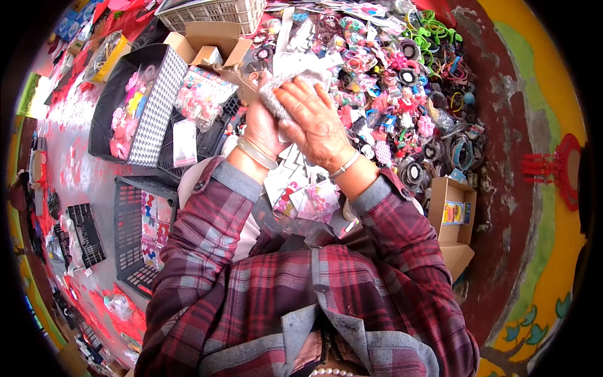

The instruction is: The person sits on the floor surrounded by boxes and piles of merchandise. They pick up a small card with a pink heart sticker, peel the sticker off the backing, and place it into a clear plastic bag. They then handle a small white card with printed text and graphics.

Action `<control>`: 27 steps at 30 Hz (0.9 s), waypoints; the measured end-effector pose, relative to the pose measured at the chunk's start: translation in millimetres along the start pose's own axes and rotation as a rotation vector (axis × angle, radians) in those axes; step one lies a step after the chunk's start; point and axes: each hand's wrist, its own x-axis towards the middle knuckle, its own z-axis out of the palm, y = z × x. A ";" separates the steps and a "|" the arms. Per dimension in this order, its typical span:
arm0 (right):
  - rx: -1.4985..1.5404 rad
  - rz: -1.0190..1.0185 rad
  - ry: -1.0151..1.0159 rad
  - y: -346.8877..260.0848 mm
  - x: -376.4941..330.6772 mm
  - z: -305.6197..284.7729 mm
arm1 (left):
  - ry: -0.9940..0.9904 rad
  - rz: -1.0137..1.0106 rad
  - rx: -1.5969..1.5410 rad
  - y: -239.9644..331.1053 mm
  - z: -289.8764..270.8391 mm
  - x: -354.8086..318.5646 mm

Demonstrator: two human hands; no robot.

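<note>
Between my two hands is a grey, knitted-looking cloth (271, 100), in front of my chest. My left hand (261, 127) grips it from the left, with part of its fingers hidden behind the cloth. My right hand (316, 129) lies over it from the right, fingers together and pressing it against the left hand. White material beyond the fingertips is washed out by glare. Below my wrists lie white cards and a clear packet with pink pieces (316, 200).
A big heap of hair ties and small ornaments (402, 94) spreads at the far right. On the left stand a dark crate (129, 251), a houndstooth-patterned box (157, 113) and an open cardboard box (210, 31). Another small cardboard box (443, 201) sits at right.
</note>
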 end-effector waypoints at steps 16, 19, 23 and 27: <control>0.362 0.558 0.350 55.8 17.4 -10.1 | 0.017 -0.209 0.126 -8.6 2.3 -6.9; 0.792 0.625 0.498 83.6 12.3 -7.3 | -0.012 -0.149 0.131 -2.5 8.3 -7.3; 1.161 0.634 0.817 69.2 20.0 -50.4 | 0.009 -0.114 0.175 9.7 5.6 -1.3; 0.766 0.391 0.615 51.6 21.2 -49.9 | 0.031 0.005 0.231 0.7 5.9 5.3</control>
